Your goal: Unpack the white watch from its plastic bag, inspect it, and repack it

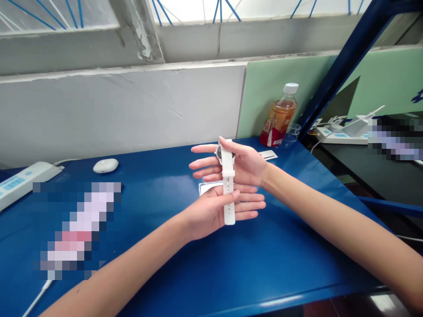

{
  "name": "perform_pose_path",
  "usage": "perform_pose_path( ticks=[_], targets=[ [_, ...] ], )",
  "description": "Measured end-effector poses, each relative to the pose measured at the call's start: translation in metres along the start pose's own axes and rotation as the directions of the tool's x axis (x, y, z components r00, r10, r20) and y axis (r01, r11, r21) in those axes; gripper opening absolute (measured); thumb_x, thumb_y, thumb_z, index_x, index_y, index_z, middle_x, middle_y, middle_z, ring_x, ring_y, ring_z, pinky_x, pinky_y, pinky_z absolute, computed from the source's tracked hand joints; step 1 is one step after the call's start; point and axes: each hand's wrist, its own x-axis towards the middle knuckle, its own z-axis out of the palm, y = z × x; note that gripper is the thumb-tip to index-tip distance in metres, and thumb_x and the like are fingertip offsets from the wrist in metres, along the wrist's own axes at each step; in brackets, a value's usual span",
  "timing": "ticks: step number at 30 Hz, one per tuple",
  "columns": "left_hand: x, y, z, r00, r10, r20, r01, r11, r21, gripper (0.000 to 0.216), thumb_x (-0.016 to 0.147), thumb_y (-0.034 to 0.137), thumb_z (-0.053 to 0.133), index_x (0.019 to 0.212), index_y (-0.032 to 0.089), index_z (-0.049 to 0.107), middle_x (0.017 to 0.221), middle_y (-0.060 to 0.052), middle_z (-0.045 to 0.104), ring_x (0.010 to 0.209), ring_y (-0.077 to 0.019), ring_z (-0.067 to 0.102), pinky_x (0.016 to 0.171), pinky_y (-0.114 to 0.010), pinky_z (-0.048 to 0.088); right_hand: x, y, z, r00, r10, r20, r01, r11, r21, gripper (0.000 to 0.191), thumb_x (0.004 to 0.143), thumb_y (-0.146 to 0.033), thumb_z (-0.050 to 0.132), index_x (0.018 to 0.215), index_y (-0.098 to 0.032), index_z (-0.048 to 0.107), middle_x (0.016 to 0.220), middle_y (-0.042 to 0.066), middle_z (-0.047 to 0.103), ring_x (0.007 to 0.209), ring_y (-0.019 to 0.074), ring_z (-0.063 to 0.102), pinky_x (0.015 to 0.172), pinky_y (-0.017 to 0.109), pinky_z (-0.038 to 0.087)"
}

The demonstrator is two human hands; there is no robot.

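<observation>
A white wristwatch point(228, 174) is stretched out lengthwise between my two hands above the blue table. Its strap, with a row of small holes, points toward me, and its round case at the far end is partly hidden by the strap and my thumb. My right hand point(249, 163) supports the case end, thumb on top and fingers pointing left beneath. Lower down, my left hand point(206, 213) pinches the strap's free end under its thumb, the other fingers reaching right behind it. Behind my hands, a flat white object in a clear edge point(205, 188) is mostly covered.
The blue table point(284, 259) carries a white earbud case point(105, 165), a power strip point(28, 180) and a blurred-out device with a white cable point(38, 295) on the left. A drink bottle point(279, 116) and clear cup point(292, 132) stand back right, near a blue frame post point(343, 57).
</observation>
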Motion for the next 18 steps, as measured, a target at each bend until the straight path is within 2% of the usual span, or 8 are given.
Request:
perform_pose_path(
  ticks=[4, 11, 18],
  targets=[
    [-0.0001, 0.0009, -0.0008, 1.000, -0.001, 0.007, 0.001, 1.000, 0.005, 0.024, 0.099, 0.016, 0.056, 0.117, 0.007, 0.069, 0.124, -0.022, 0.069, 0.119, -0.0327, 0.065, 0.101, -0.043, 0.050, -0.0004, -0.0014, 0.0010, 1.000, -0.018, -0.006, 0.018, 1.000, 0.018, 0.050, 0.106, -0.036, 0.024, 0.122, -0.011, 0.065, 0.115, 0.013, 0.075, 0.104, 0.0219, 0.072, 0.097, 0.035, 0.054],
    [-0.0010, 0.0013, -0.0005, 1.000, -0.012, 0.008, 0.012, 1.000, -0.008, 0.023, 0.098, 0.016, 0.058, 0.115, 0.008, 0.070, 0.122, -0.022, 0.070, 0.114, -0.0322, 0.068, 0.098, -0.042, 0.051, 0.0016, -0.0026, 0.0002, 1.000, 0.018, -0.021, -0.017, 0.999, 0.042, 0.059, 0.106, -0.046, 0.018, 0.126, -0.009, 0.061, 0.113, 0.016, 0.074, 0.098, 0.0202, 0.073, 0.090, 0.031, 0.057],
    [-0.0004, 0.0032, -0.0011, 1.000, -0.017, 0.021, 0.018, 0.999, -0.034, 0.021, 0.099, 0.017, 0.057, 0.110, 0.008, 0.071, 0.115, -0.019, 0.073, 0.091, -0.0243, 0.076, 0.086, -0.036, 0.058, -0.0011, -0.0058, 0.0010, 1.000, 0.031, -0.005, -0.030, 0.998, 0.063, 0.077, 0.102, -0.059, 0.007, 0.134, -0.006, 0.053, 0.117, 0.021, 0.072, 0.106, 0.0276, 0.071, 0.097, 0.043, 0.053]
  ],
)
